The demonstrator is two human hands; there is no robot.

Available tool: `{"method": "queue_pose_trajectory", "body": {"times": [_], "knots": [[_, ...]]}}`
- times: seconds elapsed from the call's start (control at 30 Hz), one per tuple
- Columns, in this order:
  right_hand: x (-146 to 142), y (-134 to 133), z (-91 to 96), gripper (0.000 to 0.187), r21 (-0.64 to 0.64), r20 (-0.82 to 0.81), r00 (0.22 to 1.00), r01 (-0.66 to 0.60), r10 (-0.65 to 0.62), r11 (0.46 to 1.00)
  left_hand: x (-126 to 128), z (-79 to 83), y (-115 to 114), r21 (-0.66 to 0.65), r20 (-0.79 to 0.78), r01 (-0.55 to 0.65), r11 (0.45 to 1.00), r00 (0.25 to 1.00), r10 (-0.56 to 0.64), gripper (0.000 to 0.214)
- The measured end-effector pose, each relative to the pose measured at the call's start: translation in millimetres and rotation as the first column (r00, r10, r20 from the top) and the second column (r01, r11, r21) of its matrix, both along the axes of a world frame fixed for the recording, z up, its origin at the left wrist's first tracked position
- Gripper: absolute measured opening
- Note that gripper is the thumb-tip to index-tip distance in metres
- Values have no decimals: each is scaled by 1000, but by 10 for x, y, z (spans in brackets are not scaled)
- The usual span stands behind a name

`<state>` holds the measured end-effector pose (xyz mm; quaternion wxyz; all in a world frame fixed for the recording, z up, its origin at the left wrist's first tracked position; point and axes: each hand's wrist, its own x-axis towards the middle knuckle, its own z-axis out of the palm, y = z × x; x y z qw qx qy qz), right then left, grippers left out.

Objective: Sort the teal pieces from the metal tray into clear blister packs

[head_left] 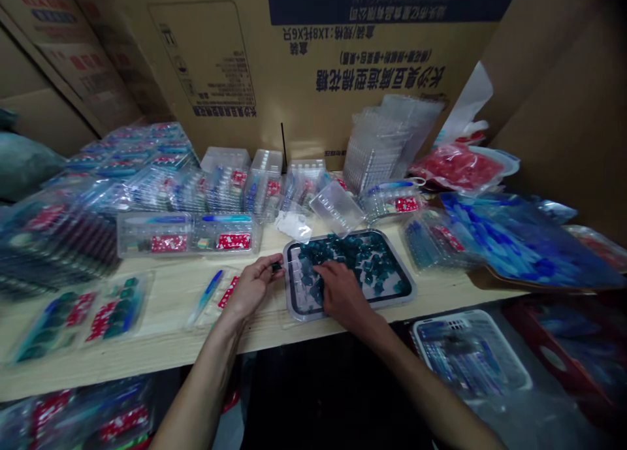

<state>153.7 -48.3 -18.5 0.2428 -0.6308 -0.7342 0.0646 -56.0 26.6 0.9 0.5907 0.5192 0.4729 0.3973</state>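
A dark tray [398, 292] with a pale rim lies on the wooden bench and holds several small teal pieces [363, 254]. My right hand [339, 293] rests palm down in the tray's left part, fingers curled over the pieces; what it holds is hidden. My left hand [253, 284] sits just left of the tray, its fingertips pinched on one small teal piece [277, 266]. Under my left hand lies a clear blister pack [211, 297] with a blue file and a red card in it.
Filled clear packs lie at the left [78, 316] and stand in rows behind [189, 233]. Empty clear trays [377, 149] are stacked at the back. Bags of red [458, 166] and blue [514, 238] parts sit right. A white basket [470, 355] stands below the bench.
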Motion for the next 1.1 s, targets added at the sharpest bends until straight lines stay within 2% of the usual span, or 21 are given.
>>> {"method": "queue_pose_trajectory", "body": {"times": [0.1,0.17,0.27,0.33,0.4,0.6,0.77,0.87,0.97,1.1], "knots": [[-171,-88,-43,49,-55,3,999,-32,32,998,18,-109,76,148,-132,24,989,991,-4,48],[-199,-102,-64,48,-71,29,999,-20,22,997,35,-166,162,266,-246,68,962,969,0,40],[-200,-97,-69,48,-96,56,998,-21,27,995,90,-228,279,431,-399,183,883,917,5,18],[-204,-93,-64,48,-106,67,997,-21,29,994,142,-261,314,495,-436,239,835,900,1,15],[-217,-91,-64,46,-110,81,996,-21,30,994,187,-288,310,518,-429,264,814,903,-21,19],[-292,-75,-106,41,-111,102,995,-7,19,994,228,-322,249,492,-356,232,839,933,-49,17],[-249,-36,-91,42,-112,56,998,-26,33,993,242,-376,246,532,-428,277,800,903,-28,12],[-88,23,-13,43,-83,19,999,33,-32,996,227,-430,221,540,-474,266,799,880,26,16],[93,122,62,37,-95,114,983,152,-141,984,209,-450,176,582,-497,277,765,866,64,18],[219,266,75,27,-134,251,954,200,-162,971,225,-351,80,600,-529,313,736,846,72,25]]}}
